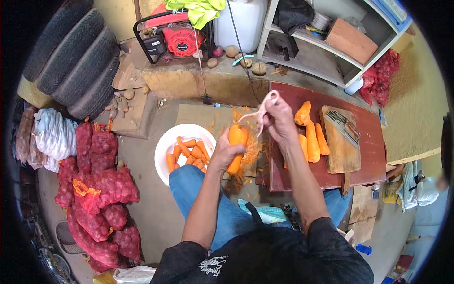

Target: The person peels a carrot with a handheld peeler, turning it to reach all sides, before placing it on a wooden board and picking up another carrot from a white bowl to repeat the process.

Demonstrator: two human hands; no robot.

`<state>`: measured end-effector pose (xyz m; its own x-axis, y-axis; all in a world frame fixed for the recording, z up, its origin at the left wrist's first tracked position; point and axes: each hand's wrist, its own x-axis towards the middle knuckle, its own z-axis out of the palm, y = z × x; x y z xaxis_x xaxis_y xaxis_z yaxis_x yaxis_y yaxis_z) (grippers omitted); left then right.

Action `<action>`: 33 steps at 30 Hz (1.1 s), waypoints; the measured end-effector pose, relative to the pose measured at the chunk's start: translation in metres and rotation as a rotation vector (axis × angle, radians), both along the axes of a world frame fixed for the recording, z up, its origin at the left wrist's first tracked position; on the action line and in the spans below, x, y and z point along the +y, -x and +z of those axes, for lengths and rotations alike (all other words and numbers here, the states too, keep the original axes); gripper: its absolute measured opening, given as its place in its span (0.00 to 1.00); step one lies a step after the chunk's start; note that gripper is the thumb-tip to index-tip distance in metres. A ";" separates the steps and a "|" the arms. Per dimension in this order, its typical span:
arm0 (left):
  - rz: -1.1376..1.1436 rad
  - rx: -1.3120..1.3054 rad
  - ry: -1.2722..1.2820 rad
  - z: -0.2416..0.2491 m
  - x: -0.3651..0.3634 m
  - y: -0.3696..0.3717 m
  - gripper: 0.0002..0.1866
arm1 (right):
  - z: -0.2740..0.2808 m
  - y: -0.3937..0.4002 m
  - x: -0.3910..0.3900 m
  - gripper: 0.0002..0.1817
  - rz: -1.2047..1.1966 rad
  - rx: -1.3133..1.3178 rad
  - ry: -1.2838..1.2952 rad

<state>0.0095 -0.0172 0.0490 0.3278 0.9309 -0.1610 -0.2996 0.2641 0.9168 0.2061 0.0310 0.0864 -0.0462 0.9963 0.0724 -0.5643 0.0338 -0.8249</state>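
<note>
My left hand [224, 152] is wrapped round the lower part of a thick orange carrot [238, 135], held upright over the floor. In my right hand [281, 117] is a pale pink peeler [260, 115] with a forked head and a looped handle. The peeler's forked end reaches toward the top of the carrot. Orange peelings [249, 163] lie scattered on cardboard below both hands. Beside my left knee, a white basin [161, 156] holds several smaller carrots [191, 152].
To the right, a reddish table [302, 181] bears several large peeled carrots [313, 142] and a wooden cutting board [341, 158] with knives [344, 127] on it. Net sacks of onions [101, 189] are piled left. Behind stand tyres [78, 57], a red generator [182, 42] and a shelf [312, 59].
</note>
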 end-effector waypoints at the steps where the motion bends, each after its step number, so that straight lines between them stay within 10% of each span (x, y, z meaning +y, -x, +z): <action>1: -0.007 -0.006 -0.001 0.000 0.001 -0.001 0.29 | 0.000 0.002 0.001 0.06 0.017 -0.091 0.013; 14: -0.045 0.212 -0.113 0.001 0.001 -0.003 0.30 | -0.041 -0.016 0.031 0.03 -0.288 -0.046 0.100; 20: 0.021 0.015 -0.012 -0.006 0.005 -0.003 0.28 | 0.002 0.006 -0.007 0.05 0.011 -0.189 0.010; 25: -0.028 -0.001 0.070 0.009 0.000 -0.001 0.28 | -0.037 -0.011 0.026 0.04 -0.325 0.084 0.047; 33: -0.055 -0.172 0.166 0.002 0.002 0.000 0.30 | -0.009 0.010 -0.011 0.08 -0.044 0.168 0.125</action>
